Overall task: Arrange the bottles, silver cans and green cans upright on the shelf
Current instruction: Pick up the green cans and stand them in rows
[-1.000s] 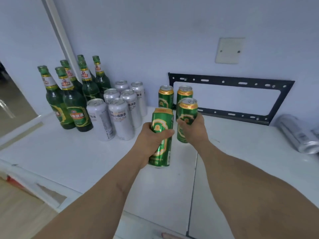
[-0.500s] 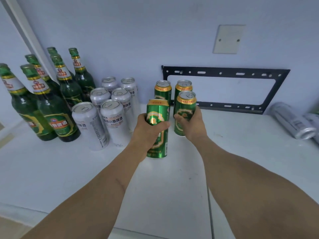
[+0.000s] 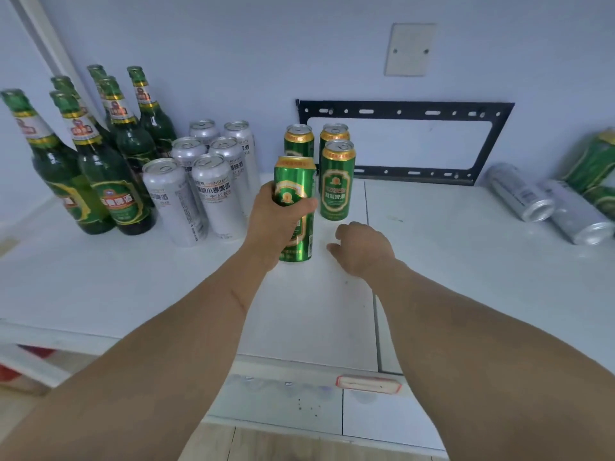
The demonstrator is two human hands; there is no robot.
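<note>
With our left hand (image 3: 278,216) wrapped tight around the green can (image 3: 294,207), we should set it down straight, just left of the front standing can (image 3: 336,179), while our right hand (image 3: 362,249) rests loose and empty.

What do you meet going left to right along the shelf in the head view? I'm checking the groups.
Bottles → upright silver cans → green cans → bracket → lying silver cans

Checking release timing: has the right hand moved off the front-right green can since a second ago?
Yes. The right hand has let go of the green can and pulled back toward the shelf's front edge; the can stands alone.
</note>
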